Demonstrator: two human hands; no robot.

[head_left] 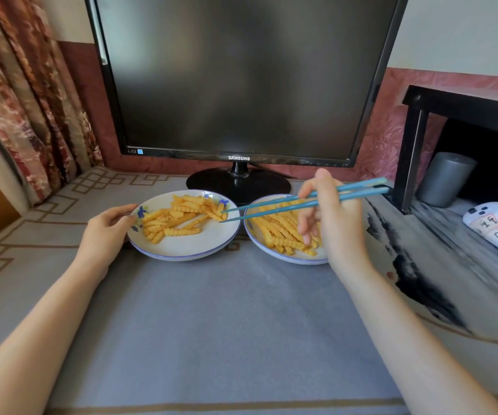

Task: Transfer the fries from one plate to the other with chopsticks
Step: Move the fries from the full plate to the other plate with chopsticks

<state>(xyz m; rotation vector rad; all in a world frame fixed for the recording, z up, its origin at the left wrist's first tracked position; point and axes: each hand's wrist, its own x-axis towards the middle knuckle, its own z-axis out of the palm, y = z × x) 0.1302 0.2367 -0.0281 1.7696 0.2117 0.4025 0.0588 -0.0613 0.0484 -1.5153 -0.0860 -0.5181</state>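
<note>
Two white plates with blue rims stand side by side on the grey cloth. The left plate carries a pile of crinkle-cut fries. The right plate holds more fries, partly hidden behind my right hand. That hand grips a pair of teal chopsticks above the right plate. Their tips reach left to the fries at the right edge of the left plate, slightly apart, around one fry there. My left hand holds the left plate's left rim with curled fingers.
A black monitor on its round stand rises right behind the plates. To the right are a black shelf, a grey cylinder and a white game controller. A patterned curtain hangs at the left.
</note>
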